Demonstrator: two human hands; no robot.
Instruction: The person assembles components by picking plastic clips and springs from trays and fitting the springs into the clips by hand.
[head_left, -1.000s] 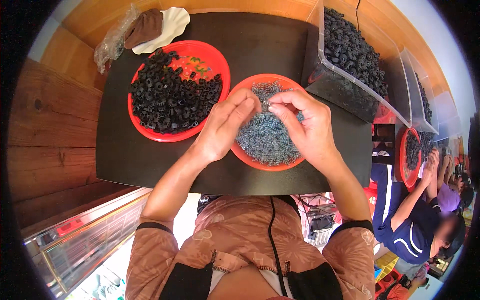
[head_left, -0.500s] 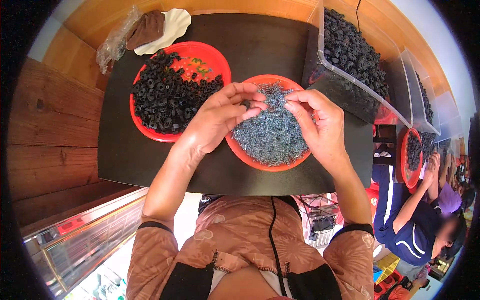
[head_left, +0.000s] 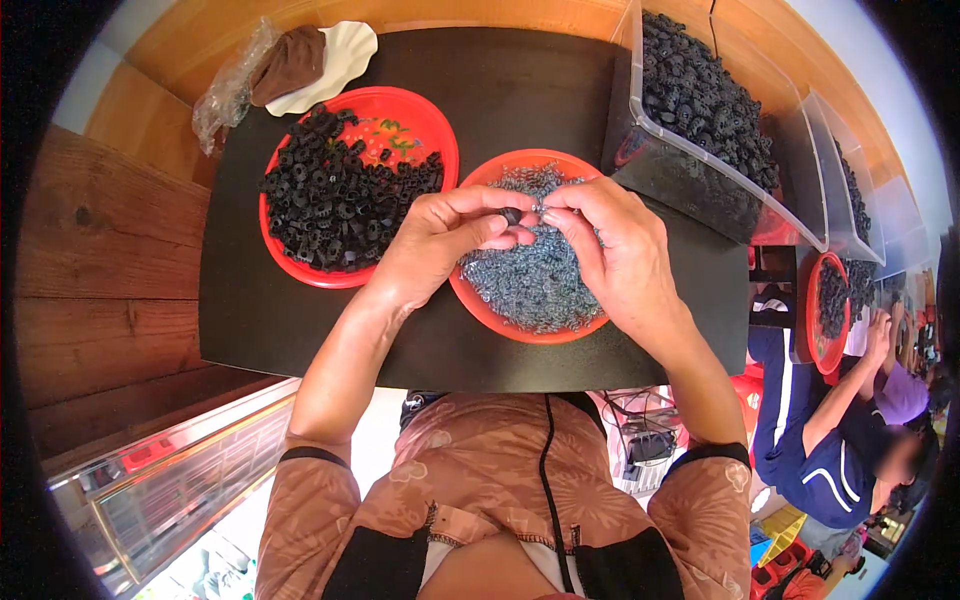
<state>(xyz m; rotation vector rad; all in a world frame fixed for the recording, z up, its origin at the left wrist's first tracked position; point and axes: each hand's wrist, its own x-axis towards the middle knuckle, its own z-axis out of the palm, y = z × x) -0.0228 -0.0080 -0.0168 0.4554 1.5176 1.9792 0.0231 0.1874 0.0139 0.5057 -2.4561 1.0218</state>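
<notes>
My left hand point(head_left: 432, 245) pinches a small black plastic part point(head_left: 511, 215) between thumb and fingers. Close against it, the fingertips of my right hand point(head_left: 630, 250) are closed on a tiny shiny metal piece point(head_left: 541, 207) that looks like a spring; its exact shape is too small to make out. Both hands are above a red bowl point(head_left: 484, 312) full of small metal springs point(head_left: 535, 285). To the left, a red plate point(head_left: 425, 112) with a printed pattern holds a heap of similar black plastic parts point(head_left: 330, 205).
A clear bin point(head_left: 690, 190) filled with black parts stands at the back right of the dark table point(head_left: 530, 85). At the back left lie a brown cloth point(head_left: 290, 65), a white scalloped dish point(head_left: 345, 55) and clear plastic wrap point(head_left: 232, 90). Another person point(head_left: 825, 460) works at the right.
My right hand has moved left and my fingertips have come together, bringing the metal piece up to the black part. The left hand has turned slightly and shifted down.
</notes>
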